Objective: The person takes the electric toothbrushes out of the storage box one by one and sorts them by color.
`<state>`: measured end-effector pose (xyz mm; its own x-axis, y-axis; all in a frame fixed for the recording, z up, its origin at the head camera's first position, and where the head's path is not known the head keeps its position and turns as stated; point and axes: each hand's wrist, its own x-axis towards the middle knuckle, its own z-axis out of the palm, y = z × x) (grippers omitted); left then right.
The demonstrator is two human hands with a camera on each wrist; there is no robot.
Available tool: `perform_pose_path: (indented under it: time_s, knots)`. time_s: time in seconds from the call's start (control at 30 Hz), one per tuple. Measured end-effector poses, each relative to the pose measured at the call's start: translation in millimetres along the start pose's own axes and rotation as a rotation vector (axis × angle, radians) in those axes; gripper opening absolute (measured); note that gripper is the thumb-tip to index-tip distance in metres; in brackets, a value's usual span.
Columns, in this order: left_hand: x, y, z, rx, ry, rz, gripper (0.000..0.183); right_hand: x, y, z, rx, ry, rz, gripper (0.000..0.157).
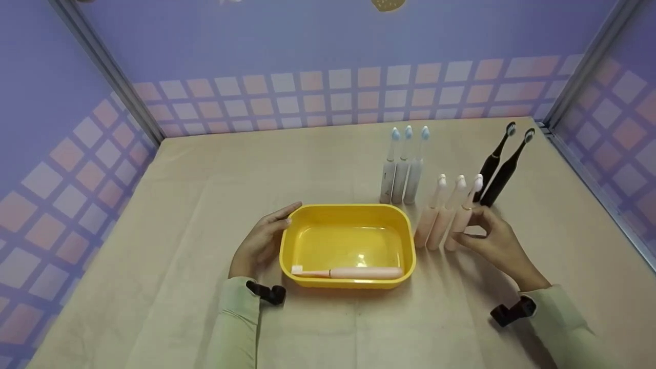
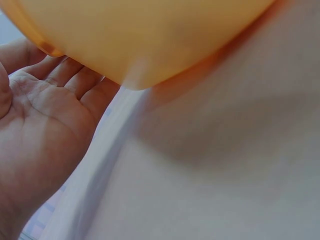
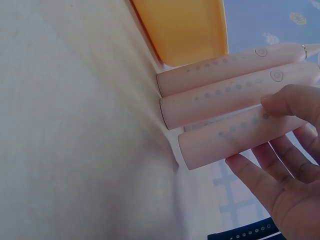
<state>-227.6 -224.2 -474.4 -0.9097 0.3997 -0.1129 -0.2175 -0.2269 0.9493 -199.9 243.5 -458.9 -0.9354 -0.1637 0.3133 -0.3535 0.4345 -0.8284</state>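
Note:
My left hand (image 1: 259, 243) holds a yellow plastic tub (image 1: 348, 209) by its left end, thumb at the rim and other fingers along the outer wall. Inside, along the near wall, lies a pink electric toothbrush (image 1: 366, 272), its head to the left. Right of the tub, three more pink electric toothbrushes stand upright in a row. My right hand (image 1: 494, 243) pinches the rightmost pink toothbrush (image 3: 225, 142) by its handle, thumb in front and fingers behind. Beside it stand the middle one (image 3: 217, 97) and the left one (image 3: 220, 67), nearest the tub.
Behind the tub stand three white electric toothbrushes (image 1: 401, 179) with bluish heads. Two black electric toothbrushes (image 1: 505, 171) stand farther right, just beyond my right hand. A beige cloth (image 1: 169, 246) covers the table. Patterned panels (image 1: 328, 46) enclose its back and sides.

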Motion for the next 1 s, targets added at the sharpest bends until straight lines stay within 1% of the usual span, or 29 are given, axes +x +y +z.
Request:
perform_pose_path:
  time_s: [0.27, 0.43, 0.73, 0.87, 1.0]
  knots:
    - [-2.0, 2.0, 0.8, 0.004, -0.001, -0.008, 0.052, -0.4, 0.4, 1.9, 0.008, -0.004, 0.027, 0.039]
    - [-2.0, 2.1, 0.8, -0.01, -0.003, -0.009, 0.052, -0.9, 0.8, 3.3, 0.004, 0.001, 0.021, 0.038]
    - [-1.5, 1.6, 0.9, -0.004, 0.005, -0.007, 0.051, -0.2, 5.5, 5.3, 0.01, -0.026, 0.002, 0.036]
    - [-1.4, 1.8, 0.9, 0.005, 0.004, -0.004, 0.051, 0.7, 6.3, 6.0, 0.027, -0.031, -0.03, 0.04]
    - [-0.4, 1.3, 0.3, 0.006, 0.003, -0.004, 0.051, 0.9, 4.9, 5.9, 0.028, -0.035, -0.023, 0.043]
